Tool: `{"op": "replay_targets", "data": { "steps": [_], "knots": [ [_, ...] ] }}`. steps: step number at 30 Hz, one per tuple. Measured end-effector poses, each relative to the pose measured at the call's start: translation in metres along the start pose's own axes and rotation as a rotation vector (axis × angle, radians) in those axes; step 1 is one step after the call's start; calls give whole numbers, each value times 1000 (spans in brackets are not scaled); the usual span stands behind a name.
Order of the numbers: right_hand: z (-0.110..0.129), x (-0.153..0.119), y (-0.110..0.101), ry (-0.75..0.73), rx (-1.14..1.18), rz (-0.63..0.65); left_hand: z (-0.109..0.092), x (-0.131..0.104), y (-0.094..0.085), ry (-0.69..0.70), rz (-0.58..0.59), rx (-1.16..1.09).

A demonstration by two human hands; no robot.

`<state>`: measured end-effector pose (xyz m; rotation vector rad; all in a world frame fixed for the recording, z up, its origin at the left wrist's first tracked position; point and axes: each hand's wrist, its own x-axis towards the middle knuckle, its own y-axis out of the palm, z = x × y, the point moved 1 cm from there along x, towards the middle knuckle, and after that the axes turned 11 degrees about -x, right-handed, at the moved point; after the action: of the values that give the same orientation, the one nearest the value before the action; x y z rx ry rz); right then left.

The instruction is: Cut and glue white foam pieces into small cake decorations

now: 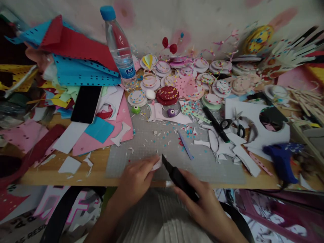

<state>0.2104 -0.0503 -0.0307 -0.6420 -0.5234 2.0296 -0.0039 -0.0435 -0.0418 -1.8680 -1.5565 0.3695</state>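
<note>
My left hand [138, 177] is closed on a small white piece [157, 164], foam or paper, pinched between thumb and fingers over the front edge of the grey cutting mat [121, 165]. In my right hand [199, 199] is a black utility knife [183, 182], its dark blade pointing up and left. The blade tip is close beside the white piece; whether they touch I cannot tell. Beyond my hands, small white and coloured scraps are strewn over the mat, with a thin purple strip [186, 145] among them.
Small decorated discs [167, 95] crowd the back. A water bottle [121, 50] stands at back left, near a phone [86, 104] and coloured sheets [86, 69]. To the right are scissors [240, 130], a black marker [215, 124], white cut-outs and a blue glue gun [282, 162].
</note>
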Motion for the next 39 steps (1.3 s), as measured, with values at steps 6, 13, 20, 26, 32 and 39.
{"op": "replay_targets", "data": {
  "steps": [6,13,20,26,32,39],
  "knots": [
    [7,-1,3,24,-76,104,-7,3,-1,-1,17,-9],
    [4,0,2,33,-45,106,-6,3,-3,-28,20,-61],
    [1,-3,7,17,-25,73,-5,1,-1,2,6,-34],
    [-21,2,-3,109,-33,-152,3,-5,1,-48,-34,-60],
    [-12,-1,-6,30,43,-62,3,-3,-2,-60,-3,-76],
    [-2,-1,8,-1,77,4,2,-3,-3,-29,-11,-76]
  ]
}}
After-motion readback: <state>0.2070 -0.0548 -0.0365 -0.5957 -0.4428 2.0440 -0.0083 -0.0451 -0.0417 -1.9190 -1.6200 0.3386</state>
